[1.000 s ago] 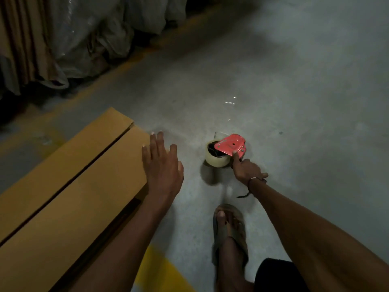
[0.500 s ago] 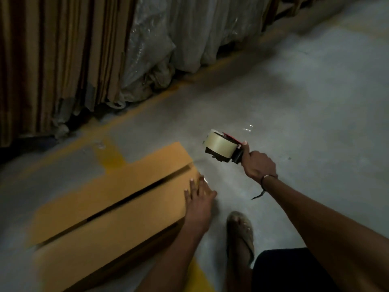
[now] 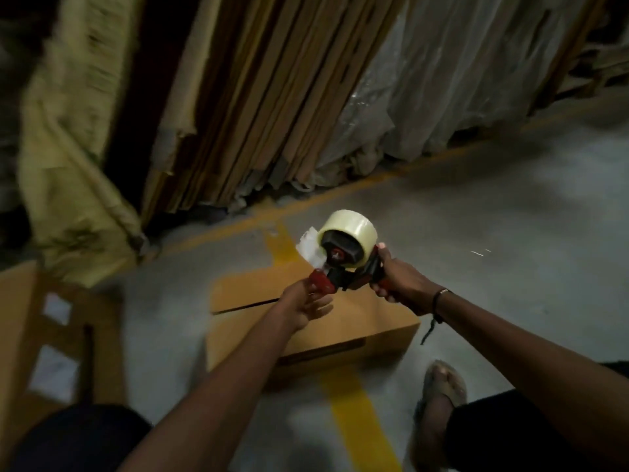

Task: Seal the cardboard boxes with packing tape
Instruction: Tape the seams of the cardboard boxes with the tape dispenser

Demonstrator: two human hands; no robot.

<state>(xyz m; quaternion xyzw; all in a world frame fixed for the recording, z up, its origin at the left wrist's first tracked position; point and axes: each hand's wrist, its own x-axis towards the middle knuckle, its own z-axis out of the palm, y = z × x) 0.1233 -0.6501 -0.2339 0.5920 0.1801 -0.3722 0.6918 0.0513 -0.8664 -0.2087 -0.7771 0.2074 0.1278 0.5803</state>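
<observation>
A red and black tape dispenser [image 3: 343, 264] with a roll of clear packing tape [image 3: 350, 226] is held up above a brown cardboard box [image 3: 357, 332] lying on the floor. My right hand [image 3: 396, 281] grips the dispenser's handle. My left hand [image 3: 306, 304] pinches the dispenser's red front end, where a loose end of tape [image 3: 311, 250] sticks up. The box's top flaps are folded down with a dark seam [image 3: 245, 306] between them. The frame is blurred by motion.
Flattened cardboard sheets [image 3: 272, 114] and plastic-wrapped goods [image 3: 442, 97] lean along the back. Yellow lines [image 3: 360, 417] mark the grey concrete floor. A wooden frame [image 3: 41, 335] stands at the left. My sandalled foot [image 3: 442, 386] is right of the box.
My right hand lifted the dispenser off the floor and brought it over the box. My left hand left the box top and took hold of the dispenser's front. The view tilted up and left.
</observation>
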